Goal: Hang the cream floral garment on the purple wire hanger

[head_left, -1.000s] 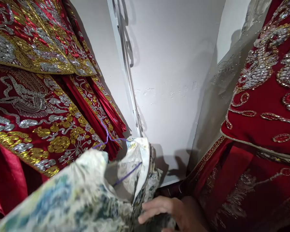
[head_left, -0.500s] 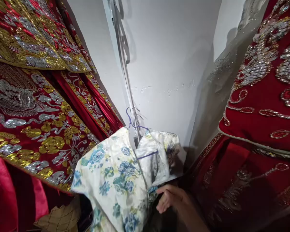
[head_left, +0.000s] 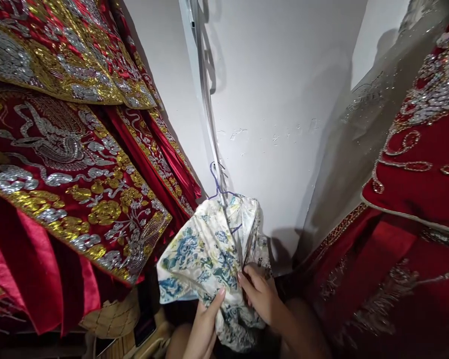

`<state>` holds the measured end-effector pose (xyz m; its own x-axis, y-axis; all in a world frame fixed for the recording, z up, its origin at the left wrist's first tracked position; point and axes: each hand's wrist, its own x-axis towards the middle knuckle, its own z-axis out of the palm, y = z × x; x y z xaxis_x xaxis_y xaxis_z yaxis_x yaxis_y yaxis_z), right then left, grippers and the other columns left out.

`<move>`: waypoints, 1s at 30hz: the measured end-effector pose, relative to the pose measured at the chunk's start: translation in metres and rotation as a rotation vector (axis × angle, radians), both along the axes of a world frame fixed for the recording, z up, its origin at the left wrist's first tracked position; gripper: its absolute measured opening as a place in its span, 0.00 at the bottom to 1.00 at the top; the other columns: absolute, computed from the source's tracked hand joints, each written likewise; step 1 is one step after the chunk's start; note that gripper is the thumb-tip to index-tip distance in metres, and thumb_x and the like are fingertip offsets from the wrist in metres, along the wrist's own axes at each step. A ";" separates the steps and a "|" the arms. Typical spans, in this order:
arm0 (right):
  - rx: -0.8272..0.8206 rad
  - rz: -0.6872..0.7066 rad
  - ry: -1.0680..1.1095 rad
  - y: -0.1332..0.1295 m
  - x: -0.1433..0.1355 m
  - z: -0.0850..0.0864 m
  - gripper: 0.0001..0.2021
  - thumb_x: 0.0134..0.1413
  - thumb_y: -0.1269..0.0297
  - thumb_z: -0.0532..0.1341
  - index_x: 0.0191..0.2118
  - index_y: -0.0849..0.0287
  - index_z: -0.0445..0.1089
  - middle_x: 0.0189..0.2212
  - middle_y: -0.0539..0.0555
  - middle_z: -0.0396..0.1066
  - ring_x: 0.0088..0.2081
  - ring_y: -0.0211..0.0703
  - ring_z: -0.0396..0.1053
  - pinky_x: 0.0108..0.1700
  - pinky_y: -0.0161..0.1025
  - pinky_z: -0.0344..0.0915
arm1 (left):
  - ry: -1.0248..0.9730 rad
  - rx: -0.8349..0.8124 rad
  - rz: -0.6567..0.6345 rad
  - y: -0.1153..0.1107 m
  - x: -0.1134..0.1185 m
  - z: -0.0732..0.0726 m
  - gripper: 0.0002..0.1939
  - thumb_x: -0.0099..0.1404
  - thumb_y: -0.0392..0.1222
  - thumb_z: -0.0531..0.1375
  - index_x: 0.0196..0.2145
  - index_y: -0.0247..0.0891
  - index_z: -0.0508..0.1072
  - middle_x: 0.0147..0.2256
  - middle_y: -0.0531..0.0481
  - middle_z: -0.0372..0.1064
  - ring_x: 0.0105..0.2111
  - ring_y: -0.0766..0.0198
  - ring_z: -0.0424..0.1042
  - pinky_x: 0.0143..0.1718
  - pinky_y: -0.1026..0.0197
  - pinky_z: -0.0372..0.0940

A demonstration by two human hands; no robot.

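Observation:
A white garment with blue and green flowers point(head_left: 209, 249) hangs on a purple hanger point(head_left: 214, 178), hooked at a pale metal pole point(head_left: 205, 89). My left hand point(head_left: 205, 321) grips the lower front of the garment, thumb on top of the cloth. Further right, my right hand point(head_left: 258, 289) pinches the garment's open front edge between thumb and fingers. The fingertips under the cloth are hidden.
Red gowns with gold and silver embroidery point(head_left: 105, 212) fill the left side. Another beaded red gown point(head_left: 426, 189) stands at the right beside sheer fabric point(head_left: 344, 144). A woven basket point(head_left: 114, 316) sits low at the left, beside a dark flat object point(head_left: 145, 326).
My left hand has come into view and taken hold of the garment. My right hand has closed on its front edge. The garment's front is drawn together, and the view has shifted left.

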<state>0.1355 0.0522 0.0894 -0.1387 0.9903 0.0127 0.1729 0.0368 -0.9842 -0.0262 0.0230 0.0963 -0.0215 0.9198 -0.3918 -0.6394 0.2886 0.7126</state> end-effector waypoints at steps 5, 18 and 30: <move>-0.120 0.171 0.094 -0.004 -0.006 -0.006 0.24 0.62 0.38 0.49 0.31 0.56 0.62 0.19 0.45 0.58 0.20 0.36 0.58 0.24 0.34 0.56 | -0.037 -0.039 0.043 0.004 0.000 0.001 0.32 0.59 0.35 0.67 0.59 0.43 0.66 0.50 0.42 0.75 0.53 0.52 0.73 0.59 0.50 0.63; -0.161 -0.020 0.120 -0.017 0.010 -0.007 0.20 0.56 0.48 0.56 0.21 0.58 0.64 0.09 0.45 0.57 0.13 0.33 0.51 0.20 0.35 0.46 | 0.932 0.443 0.681 0.004 -0.001 -0.047 0.22 0.57 0.49 0.66 0.46 0.39 0.69 0.47 0.43 0.67 0.50 0.52 0.67 0.56 0.50 0.61; -0.096 0.100 0.203 -0.008 -0.003 0.036 0.23 0.55 0.43 0.57 0.24 0.58 0.67 0.10 0.46 0.58 0.13 0.33 0.50 0.19 0.35 0.45 | 1.001 0.653 -0.051 0.000 0.029 -0.042 0.15 0.69 0.48 0.54 0.27 0.38 0.67 0.27 0.49 0.64 0.30 0.61 0.65 0.33 0.64 0.62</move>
<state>0.1328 0.0441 0.1251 -0.2407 0.9696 -0.0433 -0.0285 -0.0516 -0.9983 0.0031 0.0231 0.0539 -0.0082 0.9476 0.3195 0.2852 -0.3040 0.9090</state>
